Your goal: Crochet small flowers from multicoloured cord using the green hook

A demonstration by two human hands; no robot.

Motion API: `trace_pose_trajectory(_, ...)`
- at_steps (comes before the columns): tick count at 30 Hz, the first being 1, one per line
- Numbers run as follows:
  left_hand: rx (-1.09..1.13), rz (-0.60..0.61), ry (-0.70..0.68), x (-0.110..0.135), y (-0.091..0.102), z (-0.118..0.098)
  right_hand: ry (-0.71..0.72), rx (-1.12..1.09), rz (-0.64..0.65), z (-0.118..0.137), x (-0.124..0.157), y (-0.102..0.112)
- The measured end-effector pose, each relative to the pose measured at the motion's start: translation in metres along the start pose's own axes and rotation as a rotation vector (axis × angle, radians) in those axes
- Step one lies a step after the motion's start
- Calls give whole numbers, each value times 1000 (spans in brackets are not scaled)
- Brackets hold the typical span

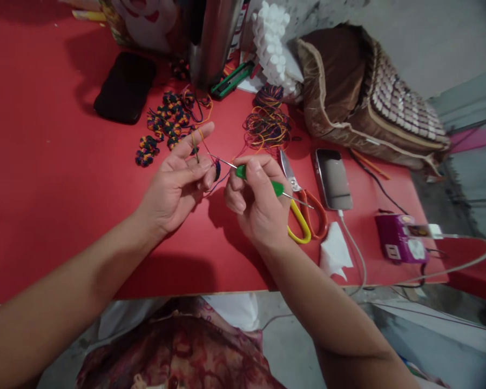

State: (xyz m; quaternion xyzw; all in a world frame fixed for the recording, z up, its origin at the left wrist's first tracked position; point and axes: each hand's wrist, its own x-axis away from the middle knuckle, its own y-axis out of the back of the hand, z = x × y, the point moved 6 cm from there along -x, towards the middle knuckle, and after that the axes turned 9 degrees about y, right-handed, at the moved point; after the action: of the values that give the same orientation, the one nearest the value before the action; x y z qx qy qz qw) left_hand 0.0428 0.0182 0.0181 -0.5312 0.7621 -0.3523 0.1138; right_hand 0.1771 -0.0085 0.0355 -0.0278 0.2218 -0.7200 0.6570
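My right hand (261, 197) grips a crochet hook by its green handle (277, 188), the thin metal shaft pointing left. Its tip meets a small dark piece of crochet (217, 169), which my left hand (182, 181) pinches between thumb and fingers. Multicoloured yarn loops over the raised left index finger and runs to the hook. Behind the hands lies a loose tangle of the same yarn (267, 127). To the left of it sits a cluster of small crocheted pieces (168, 121) in dark, orange and yellow tones.
Scissors (295, 183) with yellow and orange handles lie beside my right hand. Past them are a phone (332, 178) on a cable and a purple box (400, 237). A black case (125, 87), a green cutter (232, 80), a metal flask (214, 43) and a brown bag (340, 81) stand farther back.
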Motion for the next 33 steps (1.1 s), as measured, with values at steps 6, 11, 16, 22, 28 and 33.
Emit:
trace_pose_trajectory(6,-17,-46,-62,6,-6,-5,138,305,57,7,7,3)
trace_pose_trajectory(11,78,-73,-46,10,-10,0,506,743,157,18,20,-7)
trace_pose_trajectory(16,225,14,85,8,-14,3,718,769,222,24,23,-10)
trace_pose_trajectory(22,214,6,148,8,-9,-10,560,587,219,15,19,0)
trace_pose_trajectory(28,183,-13,190,7,-4,-16,522,536,154,18,15,2)
trace_pose_trajectory(33,170,11,239,5,-3,-17,443,512,181,24,11,8)
